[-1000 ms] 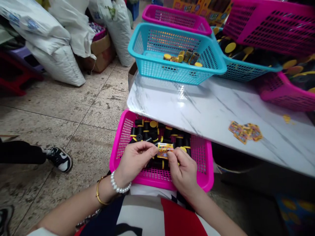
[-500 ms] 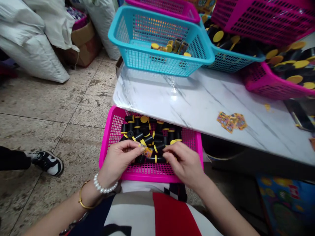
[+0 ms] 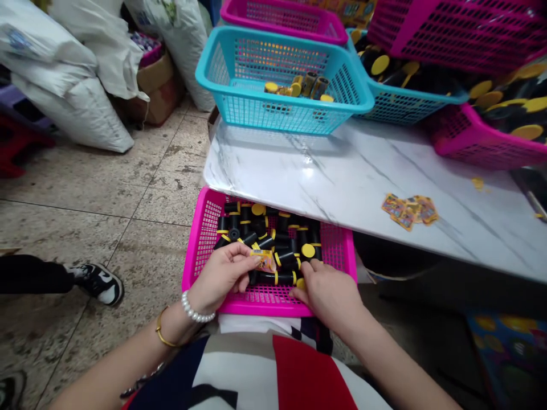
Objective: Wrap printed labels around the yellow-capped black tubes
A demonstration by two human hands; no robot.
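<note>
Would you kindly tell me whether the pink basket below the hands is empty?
Not empty: many black, yellow-capped tubes lie inside the pink basket.

Floor: speckled beige tiles [image 3: 149, 196], dark-stained, with thin dark joint lines. Table: white marble-patterned top [image 3: 265, 162], grey-veined, rounded at its near left corner; one bright patch of reflected light [image 3: 307, 166] on the surface. Left background: bulging white sacks [image 3: 79, 108]; one upright white sack [image 3: 192, 54]; one brown cardboard box [image 3: 161, 94] between them. Far left: red plastic furniture piece [image 3: 19, 145], partly cut off. Lower right: blue multicoloured printed panel [image 3: 513, 347], in shadow.
</note>
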